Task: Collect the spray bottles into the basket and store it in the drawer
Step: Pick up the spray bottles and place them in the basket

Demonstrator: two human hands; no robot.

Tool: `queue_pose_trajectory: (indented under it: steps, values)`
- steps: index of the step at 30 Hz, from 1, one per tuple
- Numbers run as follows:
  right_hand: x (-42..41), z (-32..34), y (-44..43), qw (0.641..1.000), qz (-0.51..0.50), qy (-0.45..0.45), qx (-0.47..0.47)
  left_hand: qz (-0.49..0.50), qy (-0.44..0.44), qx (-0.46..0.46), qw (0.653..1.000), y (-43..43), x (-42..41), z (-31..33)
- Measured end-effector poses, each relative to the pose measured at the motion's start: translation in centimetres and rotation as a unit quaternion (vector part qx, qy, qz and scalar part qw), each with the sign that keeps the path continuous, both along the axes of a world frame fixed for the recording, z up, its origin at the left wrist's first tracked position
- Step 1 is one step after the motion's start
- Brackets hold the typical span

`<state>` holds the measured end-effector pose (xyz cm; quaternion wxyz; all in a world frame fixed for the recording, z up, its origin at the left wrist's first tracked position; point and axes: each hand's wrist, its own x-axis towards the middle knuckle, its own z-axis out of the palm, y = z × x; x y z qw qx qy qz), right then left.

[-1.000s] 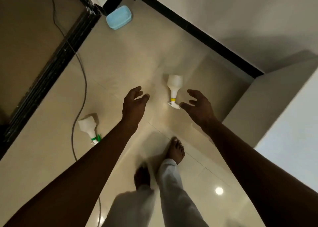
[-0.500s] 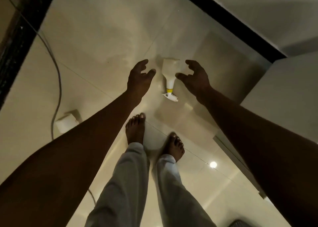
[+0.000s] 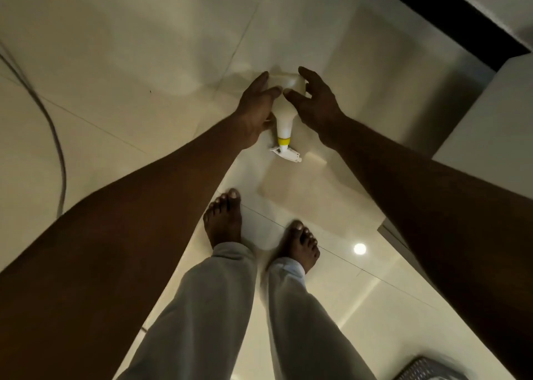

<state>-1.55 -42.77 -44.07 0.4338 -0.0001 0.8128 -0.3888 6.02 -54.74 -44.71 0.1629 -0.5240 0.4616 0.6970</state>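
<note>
A white spray bottle with a yellow collar and white trigger head stands on the glossy tiled floor, straight ahead of my bare feet. My left hand wraps its left side and my right hand wraps its right side. Both thumbs lie across the front of the bottle's body, and most of that body is hidden by my fingers. The rim of a grey mesh basket shows at the bottom right corner.
A grey cable runs over the floor at the far left. A pale cabinet side rises on the right, with a black skirting strip behind it. My feet stand just short of the bottle.
I have stepped closer and bent down. Both hands have closed in from either side onto the yellow-collared bottle. The blue tub and the green-collared bottle have left the view.
</note>
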Motion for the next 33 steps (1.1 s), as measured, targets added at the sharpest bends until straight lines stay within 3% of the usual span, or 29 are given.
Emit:
queue_pose_trajectory:
  steps: [5, 15, 23, 33]
  values:
    - [0.7, 2.1, 0.2, 1.0, -0.021, -0.009, -0.01, 0.018, 0.025, -0.023, 0.999, 0.1, 0.2, 1.9]
    - [3.0, 15.0, 1.4, 0.996, -0.079, -0.04, -0.032, -0.016, 0.068, 0.0, 0.998, -2.2, 3.6, 14.5]
    - [5.5, 24.5, 5.1, 0.966, -0.213, -0.121, -0.076, -0.146, 0.101, 0.028, 0.984, -1.6, 5.0, 23.4]
    - [15.0, 30.1, 14.4, 0.908, -0.352, -0.17, -0.152, -0.36, 0.094, 0.05, 0.927, 5.3, 6.0, 29.7]
